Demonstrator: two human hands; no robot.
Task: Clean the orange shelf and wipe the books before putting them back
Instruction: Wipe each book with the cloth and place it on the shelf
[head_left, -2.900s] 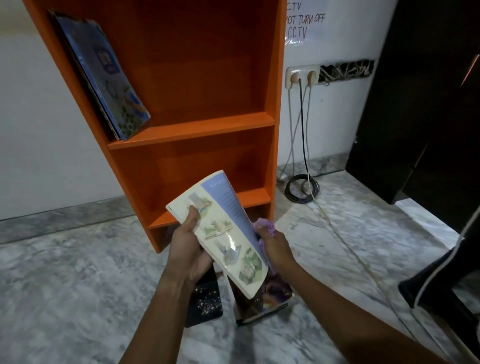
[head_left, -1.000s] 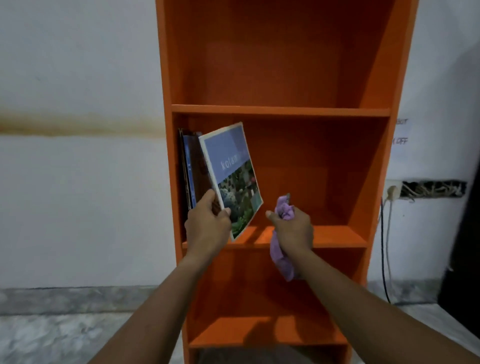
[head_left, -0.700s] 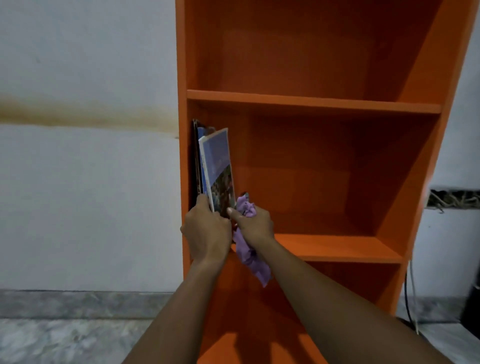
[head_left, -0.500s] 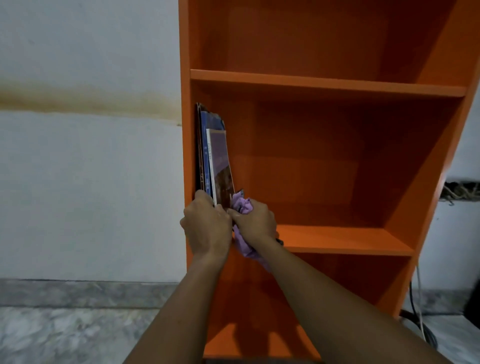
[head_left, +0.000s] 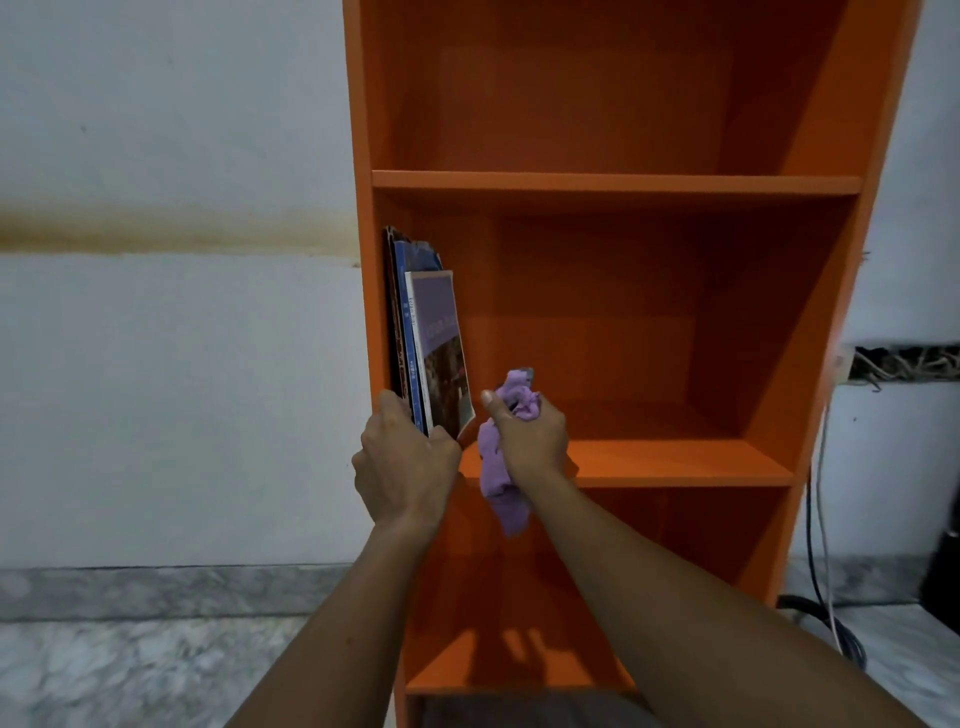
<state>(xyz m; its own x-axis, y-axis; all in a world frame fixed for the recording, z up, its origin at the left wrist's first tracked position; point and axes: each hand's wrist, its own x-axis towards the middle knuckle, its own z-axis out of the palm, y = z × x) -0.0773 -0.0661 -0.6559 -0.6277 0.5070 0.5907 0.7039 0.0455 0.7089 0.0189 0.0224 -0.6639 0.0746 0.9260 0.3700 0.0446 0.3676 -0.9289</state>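
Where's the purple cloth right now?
Head view, centre: the purple cloth is bunched in the right hand at the middle board of the orange shelf, just right of the upright books.

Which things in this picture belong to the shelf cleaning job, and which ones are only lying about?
Belong to the job: orange shelf; books, gripped by the left hand; purple cloth, held in the right hand.
Lying about: hanging cables; wire bundle in the wall.
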